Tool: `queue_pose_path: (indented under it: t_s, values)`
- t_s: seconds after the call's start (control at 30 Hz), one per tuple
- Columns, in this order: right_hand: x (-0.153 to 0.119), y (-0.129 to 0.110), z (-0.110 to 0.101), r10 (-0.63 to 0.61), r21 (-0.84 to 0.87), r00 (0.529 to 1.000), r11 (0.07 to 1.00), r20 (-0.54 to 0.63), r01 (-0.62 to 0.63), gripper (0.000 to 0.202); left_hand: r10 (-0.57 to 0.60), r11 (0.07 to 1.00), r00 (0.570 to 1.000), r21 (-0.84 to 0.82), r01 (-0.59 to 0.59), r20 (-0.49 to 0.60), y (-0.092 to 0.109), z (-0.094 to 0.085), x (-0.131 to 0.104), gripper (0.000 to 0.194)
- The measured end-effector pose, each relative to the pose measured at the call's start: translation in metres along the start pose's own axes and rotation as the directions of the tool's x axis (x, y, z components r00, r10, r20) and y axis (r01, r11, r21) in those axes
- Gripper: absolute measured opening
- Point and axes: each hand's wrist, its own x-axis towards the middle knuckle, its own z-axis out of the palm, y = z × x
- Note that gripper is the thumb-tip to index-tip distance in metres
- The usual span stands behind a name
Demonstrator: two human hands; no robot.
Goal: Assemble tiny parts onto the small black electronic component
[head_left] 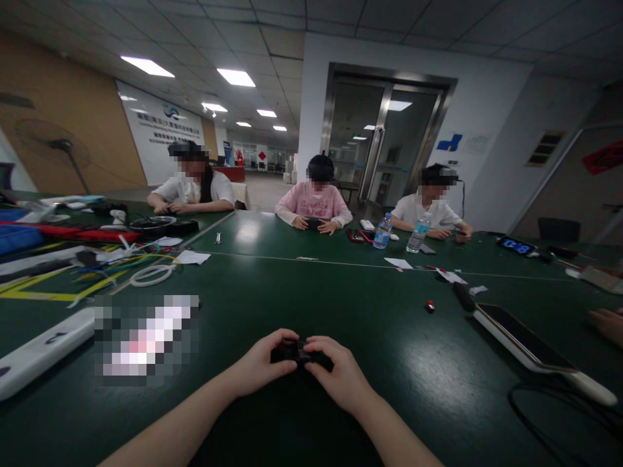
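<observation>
A small black object (302, 352) sits between the two hands, low in the middle of the view and over the near part of the green table (272, 292). It is dark all over, with an uneven outline and small raised parts near its middle; the fingers cover both ends, so its full shape cannot be told. The left hand (267, 364) grips one end between thumb and curled fingers, and the right hand (338, 368) grips the other end in the same way, the fingertips close together over the middle. Whether the object touches the table is unclear. The table just around the hands is bare. To the left lie a bright item (148, 337), blurred out by large squares, and a long white case (48, 350) at a slant. Farther back on that side are a coil of white cable (153, 275), loose wires and a piece of white paper (193, 257). To the right are a small red thing (429, 305), a phone (520, 334) resting on a long white object (596, 387), and a black cable (549, 389) curving near the edge of view. Two plastic bottles (418, 235) stand across the table, in front of three seated people (314, 202) wearing dark headgear.
</observation>
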Motion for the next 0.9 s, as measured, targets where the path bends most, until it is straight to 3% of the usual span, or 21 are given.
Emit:
queue_pose_path:
  t_s: [0.9]
  values:
    - [0.0006, 0.0040, 0.0018, -0.045, 0.030, 0.999, 0.998, -0.026, 0.046, 0.025, -0.009, 1.000, 1.000, 0.025, 0.009, -0.002, 0.0009, 0.0005, 0.0002, 0.040]
